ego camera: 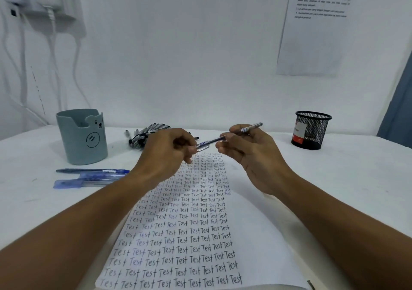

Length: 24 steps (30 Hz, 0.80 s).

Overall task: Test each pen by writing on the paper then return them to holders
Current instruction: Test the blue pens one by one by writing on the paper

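Observation:
Above the far end of the paper [185, 234], both hands hold one thin pen [244, 130]. My right hand [249, 156] grips its barrel, tail pointing up to the right. My left hand [167, 151] pinches the clear cap [201, 148] at the pen's tip end. Rows of the handwritten word "Test" fill the left half of the paper. A grey-blue bear-face holder [82, 137] stands at the left. A black mesh holder [311, 130] stands at the far right. A pile of dark pens [145, 133] lies behind my left hand.
Three blue pens [93, 177] lie on the white table left of my left forearm, in front of the bear holder. A printed sheet [316, 26] hangs on the wall at the upper right. White cables [51, 44] hang from a wall socket at the upper left.

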Tool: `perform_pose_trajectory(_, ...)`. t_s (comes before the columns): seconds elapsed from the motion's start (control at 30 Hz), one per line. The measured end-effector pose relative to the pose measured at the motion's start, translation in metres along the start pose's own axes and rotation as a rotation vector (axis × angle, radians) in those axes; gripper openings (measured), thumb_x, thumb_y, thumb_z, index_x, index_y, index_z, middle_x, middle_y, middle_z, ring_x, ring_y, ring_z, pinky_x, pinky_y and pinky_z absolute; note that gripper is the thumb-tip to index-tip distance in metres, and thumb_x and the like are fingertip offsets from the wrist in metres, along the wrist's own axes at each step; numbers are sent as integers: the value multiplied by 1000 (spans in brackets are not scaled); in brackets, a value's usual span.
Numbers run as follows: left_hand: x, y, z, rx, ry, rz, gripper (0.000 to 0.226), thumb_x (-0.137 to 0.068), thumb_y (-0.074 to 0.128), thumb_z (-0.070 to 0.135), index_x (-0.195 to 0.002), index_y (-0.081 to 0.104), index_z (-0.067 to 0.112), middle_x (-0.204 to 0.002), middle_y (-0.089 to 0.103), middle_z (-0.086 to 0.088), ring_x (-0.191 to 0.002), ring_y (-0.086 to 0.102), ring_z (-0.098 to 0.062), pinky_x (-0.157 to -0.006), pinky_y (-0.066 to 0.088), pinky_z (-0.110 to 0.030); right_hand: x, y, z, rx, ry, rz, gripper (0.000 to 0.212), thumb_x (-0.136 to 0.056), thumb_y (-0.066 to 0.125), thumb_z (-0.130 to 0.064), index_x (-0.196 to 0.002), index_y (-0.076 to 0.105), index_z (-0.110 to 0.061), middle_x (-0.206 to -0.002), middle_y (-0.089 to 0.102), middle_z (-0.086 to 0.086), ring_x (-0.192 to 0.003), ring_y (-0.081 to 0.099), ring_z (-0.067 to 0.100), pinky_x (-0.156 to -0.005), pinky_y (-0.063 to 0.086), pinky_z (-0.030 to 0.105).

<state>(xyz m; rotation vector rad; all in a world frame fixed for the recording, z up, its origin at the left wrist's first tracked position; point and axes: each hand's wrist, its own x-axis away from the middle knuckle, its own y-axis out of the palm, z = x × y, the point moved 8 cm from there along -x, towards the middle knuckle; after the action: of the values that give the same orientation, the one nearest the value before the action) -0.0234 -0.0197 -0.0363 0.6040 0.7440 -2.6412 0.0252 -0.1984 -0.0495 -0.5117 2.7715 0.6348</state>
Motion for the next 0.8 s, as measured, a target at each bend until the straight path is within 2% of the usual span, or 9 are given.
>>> perform_pose_trajectory(0.1,-1,2,3,89,-2,13,11,-82,74,7,-78,70,16,-63,70,0,-58,68,-11,-58,47,-13,0,9,7,113,49,-45,14,-89,62,3,-103,62,0,-92,67,15,-84,67,25,-72,57,28)
perform_pose_trajectory(0.2,-3,9,9,198,11,0,7,-80,76,8,-81,71,13,-68,71,-3,-62,71,-19,-69,56,-28,-5,20,11,243,71,-113,9,-93,61,-5,-101,64,-2,-97,68,13,-88,66,22,-71,55,27)
perform_pose_trajectory(0.27,-5,7,9,209,15,3,5,-81,75,8,-85,71,10,-67,71,-2,-61,71,-16,-68,57,-29,-15,18,6,226,76,-65,10,-97,56,-7,-103,61,-1,-102,69,17,-90,69,27,-75,57,32)
perform_pose_trajectory(0.33,-9,-5,8,8,75,2,9,-87,67,3,-88,70,11,-67,67,5,-58,67,-4,-60,53,-18,-29,6,-2,174,90,42,13,-101,49,-8,-108,54,2,-100,68,21,-87,71,32,-75,60,37)
perform_pose_trajectory(0.4,-12,-18,2,-342,121,-66,22,-90,60,-2,-91,72,16,-75,64,6,-67,63,-4,-62,49,-16,-41,-10,-10,224,86,141,12,-103,42,-9,-107,49,0,-90,66,21,-77,71,32,-69,60,40)
perform_pose_trajectory(0.47,-15,-32,-16,-601,66,-173,28,-90,55,-5,-88,73,17,-82,61,2,-77,60,-12,-64,43,-17,-48,-30,-13,496,59,220,14,-102,41,-13,-105,49,-1,-81,63,17,-65,69,28,-66,58,44)
perform_pose_trajectory(0.53,-17,-48,-34,-731,-20,-241,33,-89,55,-5,-78,70,22,-87,63,1,-78,61,-13,-63,43,-17,-53,-47,-11,953,28,256,18,-100,44,-18,-107,54,-5,-82,68,14,-57,66,23,-57,56,33)
perform_pose_trajectory(0.63,-19,-63,-41,-787,-71,-268,38,-85,57,-8,-69,68,25,-84,66,1,-76,62,-11,-59,43,-15,-59,-52,1,1527,-18,166,23,-99,43,-17,-96,61,-3,-92,69,18,-82,66,33,-68,47,31)
perform_pose_trajectory(0.8,-14,-66,-45,-778,-150,-333,34,-84,59,-6,-71,71,23,-80,69,4,-71,62,-7,-56,43,-16,-60,-60,7,1681,-2,215,20,-101,41,-16,-91,55,-6,-98,62,22,-82,55,34,-67,38,31)
